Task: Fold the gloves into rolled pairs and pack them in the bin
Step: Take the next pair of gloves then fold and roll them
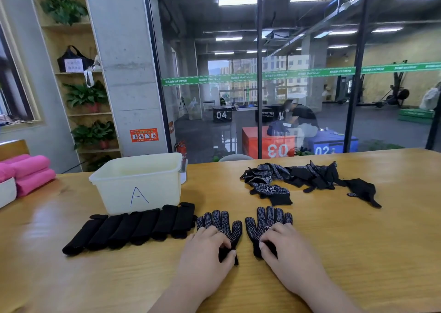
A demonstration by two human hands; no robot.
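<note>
Two black dotted gloves lie flat side by side on the wooden table (358, 253), fingers pointing away from me. My left hand (205, 253) pinches the cuff of the left glove (220, 224). My right hand (286, 250) grips the cuff of the right glove (265, 219). A row of several rolled black pairs (133, 229) lies to the left, in front of the white bin (140, 181) marked "A". A loose heap of black gloves (305, 176) sits farther back on the right.
Pink rolled towels (31, 172) and a white container edge (7, 191) sit at the table's far left. A glass wall stands beyond the table's far edge. A shelf with plants is at the back left.
</note>
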